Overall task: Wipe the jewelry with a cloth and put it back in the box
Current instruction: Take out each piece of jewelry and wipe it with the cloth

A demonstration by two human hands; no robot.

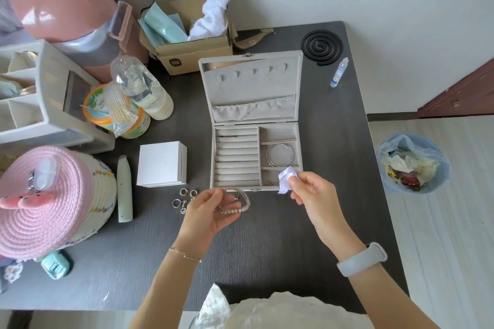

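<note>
A logo marks the far cardboard box [187,53]; your left hand [211,211] holds a beaded bracelet [235,205], your right hand [312,192] pinches a white cloth [286,179].

A small dark square logo, a stylised "mi" mark turned on its side, stood on the front of the cardboard box [190,55]. Print on the orange-rimmed tub [99,108] and the dropper bottle [339,72] was too small to read.

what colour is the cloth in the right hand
White: the small cloth pinched in the right hand, seen best in the head view.
</note>
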